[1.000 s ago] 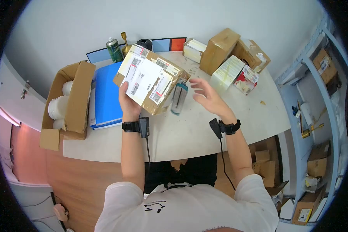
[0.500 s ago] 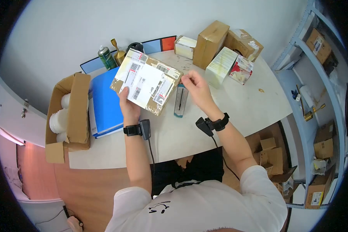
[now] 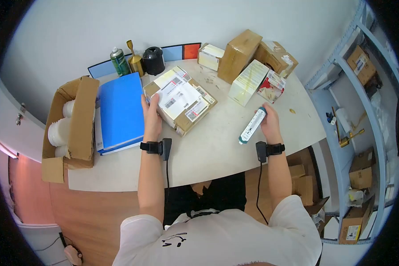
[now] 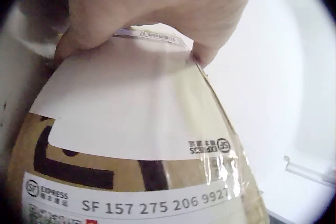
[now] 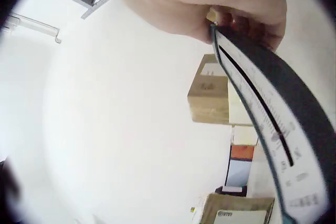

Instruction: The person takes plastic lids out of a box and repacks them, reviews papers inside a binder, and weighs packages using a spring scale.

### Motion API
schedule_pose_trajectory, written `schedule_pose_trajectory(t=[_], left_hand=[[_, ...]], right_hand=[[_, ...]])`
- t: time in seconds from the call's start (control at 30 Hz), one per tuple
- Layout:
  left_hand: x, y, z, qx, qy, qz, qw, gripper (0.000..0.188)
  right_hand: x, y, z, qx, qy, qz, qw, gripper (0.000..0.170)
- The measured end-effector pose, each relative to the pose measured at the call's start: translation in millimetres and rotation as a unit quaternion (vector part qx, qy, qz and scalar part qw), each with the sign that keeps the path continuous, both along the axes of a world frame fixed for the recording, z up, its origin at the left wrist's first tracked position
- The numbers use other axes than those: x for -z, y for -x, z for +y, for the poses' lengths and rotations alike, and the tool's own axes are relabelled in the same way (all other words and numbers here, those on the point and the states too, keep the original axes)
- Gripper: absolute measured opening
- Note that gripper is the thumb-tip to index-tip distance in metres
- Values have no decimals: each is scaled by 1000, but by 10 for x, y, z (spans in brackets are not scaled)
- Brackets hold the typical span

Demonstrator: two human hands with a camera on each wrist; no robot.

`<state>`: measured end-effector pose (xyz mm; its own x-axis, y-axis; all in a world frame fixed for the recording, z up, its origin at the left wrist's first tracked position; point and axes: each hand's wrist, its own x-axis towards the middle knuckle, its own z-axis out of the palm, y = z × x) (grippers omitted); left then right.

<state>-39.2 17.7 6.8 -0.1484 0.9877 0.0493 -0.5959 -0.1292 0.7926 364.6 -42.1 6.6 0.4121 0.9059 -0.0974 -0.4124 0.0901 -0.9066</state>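
My left hand point(image 3: 152, 119) grips the left side of a taped cardboard parcel point(image 3: 184, 101) covered in white shipping labels. In the left wrist view the thumb and fingers clasp opposite edges of the parcel point(image 4: 121, 103), over its label. Off to the right, my right hand point(image 3: 270, 123) pinches the upper end of a long, slim thermometer point(image 3: 252, 126) with teal ends. Scale marks flank a dark line down the white face of the thermometer point(image 5: 268, 124) in the right wrist view. Its far end tilts down and left over the tabletop.
Left of the parcel lie blue binders point(image 3: 121, 111) and an open carton point(image 3: 86, 119) of white tubs. A spray can point(image 3: 119, 62), brass candlestick point(image 3: 136, 63) and black canister point(image 3: 154, 60) stand behind. Several boxes point(image 3: 240, 55) crowd the back right of the table point(image 3: 208, 155).
My right hand has taken hold of the thermometer from the table beside the parcel and carried it right. The parcel, still in my left hand, has come down flatter toward the table.
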Motion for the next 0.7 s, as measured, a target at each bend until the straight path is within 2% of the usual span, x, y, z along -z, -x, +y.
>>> schedule_pose_trajectory(t=[0.07,0.13,0.17,0.23,0.27,0.33,0.37,0.4,0.43,0.47,0.5,0.53,0.57,0.6,0.63,0.67,0.7], left_hand=[[-14,-72,-19,10,-8,14,1000,88],[-40,-177,-42,-106,-32,225,968,89],[-79,-197,-77,-101,-35,227,968,89],[-162,-189,-152,19,-73,314,946,90],[-124,-195,-137,32,-61,299,952,96],[-125,-190,-147,46,-66,313,946,103],[-118,-182,-159,59,-70,325,941,109],[-129,-173,-193,63,-72,328,940,109],[-169,-152,-249,42,-125,442,887,108],[-240,-150,-300,20,-177,547,818,107],[-315,-186,-353,25,-178,547,817,107],[-424,-251,-432,42,-181,614,767,104],[-473,-298,-463,57,-182,675,712,102],[-450,-327,-440,59,-182,675,713,102],[-397,-349,-400,37,-185,699,690,93],[-344,-379,-352,14,-186,723,665,84],[-259,-386,-256,14,-186,723,665,84]], right_hand=[[169,-221,-32,32,7,1,999,17],[262,-387,-61,76,30,-38,996,17],[288,-449,-100,81,29,-36,996,17],[311,-537,-165,91,97,-161,978,20],[297,-582,-190,94,95,-159,978,20],[257,-722,-256,100,150,-258,949,25],[321,-891,-254,104,150,-254,950,25],[447,-1140,-212,89,170,-358,914,25],[525,-1282,-172,73,189,-457,866,25],[449,-1279,-184,78,191,-453,867,25],[351,-1311,-223,47,236,-470,849,22],[262,-1333,-255,15,280,-485,828,20],[211,-1383,-253,17,283,-484,828,20],[153,-1443,-241,-27,287,-464,838,21],[111,-1472,-235,-72,291,-442,845,23],[85,-1494,-233,-72,291,-442,845,23],[58,-1512,-223,-75,279,-413,864,26]])
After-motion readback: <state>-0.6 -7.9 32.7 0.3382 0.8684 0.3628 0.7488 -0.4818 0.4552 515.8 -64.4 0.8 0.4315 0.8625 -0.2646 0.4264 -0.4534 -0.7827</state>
